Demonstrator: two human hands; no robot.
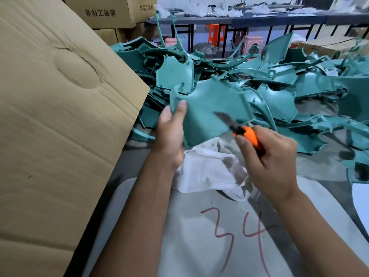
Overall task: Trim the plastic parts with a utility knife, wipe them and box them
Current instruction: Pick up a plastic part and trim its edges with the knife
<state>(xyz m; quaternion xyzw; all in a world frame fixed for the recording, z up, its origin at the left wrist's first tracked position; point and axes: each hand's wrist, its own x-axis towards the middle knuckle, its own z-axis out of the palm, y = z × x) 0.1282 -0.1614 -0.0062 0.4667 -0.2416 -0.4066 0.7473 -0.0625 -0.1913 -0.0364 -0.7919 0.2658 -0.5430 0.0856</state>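
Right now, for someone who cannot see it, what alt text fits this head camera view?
A left hand grips a teal plastic part while the right hand holds an orange utility knife with its blade against it. A white cloth lies beneath, more teal parts are piled behind, and a cardboard box stands at left.

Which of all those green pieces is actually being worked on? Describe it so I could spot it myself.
Start at the big heap of teal plastic parts behind the white cloth. In front of it, one broad teal panel is lifted off the pile. It alone is gripped by the left hand, with the orange utility knife in the right hand against it.
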